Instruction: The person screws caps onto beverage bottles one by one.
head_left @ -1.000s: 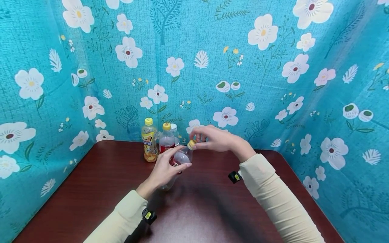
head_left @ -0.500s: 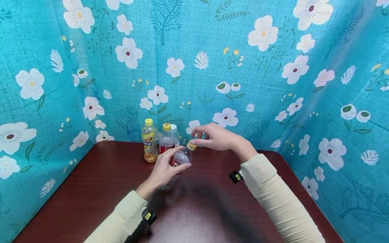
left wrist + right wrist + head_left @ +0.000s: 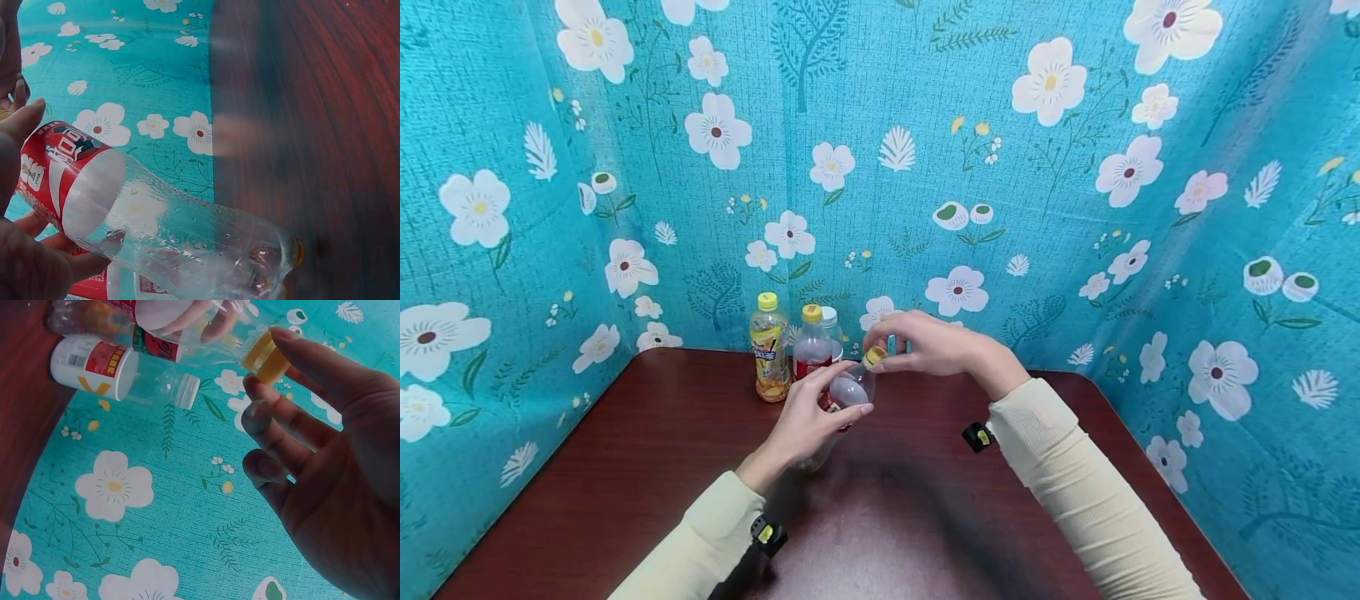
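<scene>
My left hand [image 3: 808,421] grips a clear plastic bottle [image 3: 852,388] around its body. The bottle leans to the right, and its red label [image 3: 59,165] shows in the left wrist view. At the bottle's neck, the thumb and a finger of my right hand [image 3: 928,343] pinch the yellow cap [image 3: 269,356]. The cap sits at the bottle's mouth; whether it is loose I cannot tell. The bottle's lower part is partly hidden behind my left hand in the head view.
Behind the held bottle stand a yellow-capped tea bottle [image 3: 769,350], a red-labelled bottle with a yellow cap [image 3: 812,337] and a white-capped bottle [image 3: 112,372]. A dark red table [image 3: 647,467] lies beneath, with a blue flowered cloth [image 3: 887,200] behind it.
My right hand rose slightly off to the right, then came back down onto the cap with its fingers turned. The left hand and the bottle have hardly moved.
</scene>
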Motion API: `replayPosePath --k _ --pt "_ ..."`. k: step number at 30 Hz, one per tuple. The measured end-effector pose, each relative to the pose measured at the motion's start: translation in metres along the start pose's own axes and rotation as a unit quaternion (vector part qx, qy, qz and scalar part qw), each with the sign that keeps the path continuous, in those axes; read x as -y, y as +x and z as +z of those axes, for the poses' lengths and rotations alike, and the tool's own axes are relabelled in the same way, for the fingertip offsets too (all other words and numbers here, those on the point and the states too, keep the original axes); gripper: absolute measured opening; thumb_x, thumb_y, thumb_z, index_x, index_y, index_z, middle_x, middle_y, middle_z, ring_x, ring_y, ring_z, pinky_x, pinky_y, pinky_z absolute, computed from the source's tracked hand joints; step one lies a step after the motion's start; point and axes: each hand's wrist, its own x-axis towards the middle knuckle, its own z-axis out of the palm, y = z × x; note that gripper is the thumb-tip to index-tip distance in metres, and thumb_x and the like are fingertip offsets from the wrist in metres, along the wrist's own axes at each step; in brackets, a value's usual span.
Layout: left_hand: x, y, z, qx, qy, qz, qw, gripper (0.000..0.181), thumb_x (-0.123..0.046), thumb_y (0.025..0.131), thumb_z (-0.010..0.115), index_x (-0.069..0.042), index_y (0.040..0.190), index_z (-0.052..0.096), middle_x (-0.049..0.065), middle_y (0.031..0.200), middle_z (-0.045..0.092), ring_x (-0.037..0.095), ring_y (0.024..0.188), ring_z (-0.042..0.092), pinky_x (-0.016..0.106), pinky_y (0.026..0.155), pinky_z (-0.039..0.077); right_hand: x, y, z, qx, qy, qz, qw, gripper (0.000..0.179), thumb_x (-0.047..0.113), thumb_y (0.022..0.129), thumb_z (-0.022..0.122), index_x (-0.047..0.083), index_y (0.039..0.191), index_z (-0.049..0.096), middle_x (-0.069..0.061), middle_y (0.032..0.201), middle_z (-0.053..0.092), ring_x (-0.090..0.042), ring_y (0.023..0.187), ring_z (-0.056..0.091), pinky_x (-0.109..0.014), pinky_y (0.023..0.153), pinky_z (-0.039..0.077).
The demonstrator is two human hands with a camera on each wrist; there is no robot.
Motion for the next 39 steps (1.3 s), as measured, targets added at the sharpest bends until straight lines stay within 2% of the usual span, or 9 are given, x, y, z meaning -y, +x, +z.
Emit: replayPosePath --k 5,11,14,18,20,23,31,36,39 --pt "0.000 -0.001 0.001 -0.001 0.003 0.005 1.0000 0.062 -0.036 0.082 0.087 -0.026 0.138 0.063 -0.004 0.116 0.068 0.015 0.075 0.054 0.027 0.062 0.048 0.000 0.004 0.006 -0.031 -0.023 0.028 0.9989 0.015 0.032 0.100 0.069 0.018 0.095 0.073 0.007 0.075 0.062 -0.011 0.065 0.056 -0.029 0.062 0.048" --pt "0.001 -0.001 0.002 0.001 0.007 0.008 0.9999 0.064 -0.036 0.083 0.087 -0.021 0.140 0.063 -0.004 0.114 0.068 0.016 0.075 0.055 0.027 0.062 0.049 0.004 0.005 0.011 -0.058 -0.091 0.116 0.9874 0.057 0.057 0.101 0.056 0.022 0.056 0.052 0.007 0.051 0.036 -0.011 0.046 0.033 -0.029 0.046 0.028" --pt "0.002 -0.001 0.001 0.001 0.000 0.004 1.0000 0.065 -0.036 0.083 0.087 -0.019 0.141 0.062 -0.002 0.123 0.068 0.017 0.084 0.057 0.028 0.065 0.051 0.007 0.002 0.007 -0.060 -0.088 0.121 0.9870 0.052 0.056 0.102 0.053 0.022 0.064 0.059 0.008 0.056 0.043 -0.011 0.049 0.039 -0.030 0.049 0.034" --pt "0.002 -0.002 0.000 0.001 -0.005 -0.002 1.0000 0.064 -0.037 0.083 0.087 -0.021 0.141 0.062 -0.001 0.133 0.065 0.018 0.093 0.058 0.029 0.068 0.054 0.009 -0.003 -0.002 -0.030 -0.038 0.091 0.9947 0.026 0.041 0.103 0.061 0.020 0.113 0.071 0.007 0.088 0.065 -0.012 0.065 0.058 -0.033 0.065 0.049" --pt "0.002 -0.002 0.000 0.001 -0.004 -0.002 1.0000 0.064 -0.037 0.083 0.086 -0.023 0.140 0.062 -0.001 0.133 0.065 0.018 0.094 0.058 0.029 0.068 0.054 0.010 -0.005 -0.004 -0.008 -0.015 0.077 0.9969 0.037 0.036 0.101 0.066 0.018 0.133 0.063 0.004 0.107 0.066 -0.014 0.074 0.062 -0.034 0.074 0.053" --pt "0.002 -0.002 0.000 0.002 -0.001 0.001 1.0000 0.062 -0.039 0.084 0.086 -0.026 0.139 0.062 -0.002 0.128 0.066 0.018 0.091 0.058 0.029 0.067 0.053 0.011 -0.007 -0.005 0.010 -0.005 0.063 0.9979 0.048 0.032 0.099 0.070 0.018 0.143 0.056 0.000 0.123 0.062 -0.015 0.081 0.062 -0.035 0.081 0.053" --pt "0.003 -0.002 0.000 0.002 -0.001 0.000 1.0000 0.062 -0.039 0.083 0.087 -0.026 0.139 0.063 -0.002 0.120 0.067 0.018 0.079 0.055 0.028 0.062 0.050 0.008 -0.002 -0.001 0.006 -0.015 0.018 0.9997 0.029 0.023 0.099 0.070 0.016 0.127 0.069 0.003 0.118 0.065 -0.013 0.089 0.062 -0.033 0.084 0.053" --pt "0.003 -0.001 0.001 0.000 0.003 0.007 1.0000 0.062 -0.038 0.082 0.087 -0.024 0.138 0.064 -0.002 0.118 0.068 0.017 0.077 0.055 0.027 0.062 0.049 0.005 0.001 0.001 -0.008 -0.022 0.010 0.9997 0.016 0.022 0.100 0.069 0.013 0.112 0.074 0.006 0.094 0.067 -0.012 0.080 0.061 -0.030 0.076 0.052" --pt "0.002 -0.001 0.001 0.001 0.006 0.013 0.9999 0.063 -0.038 0.082 0.087 -0.023 0.138 0.064 -0.004 0.113 0.067 0.017 0.075 0.054 0.027 0.062 0.048 0.006 0.004 0.005 -0.018 -0.041 0.042 0.9981 0.022 0.030 0.102 0.066 0.016 0.086 0.072 0.008 0.070 0.061 -0.010 0.061 0.053 -0.028 0.060 0.046"
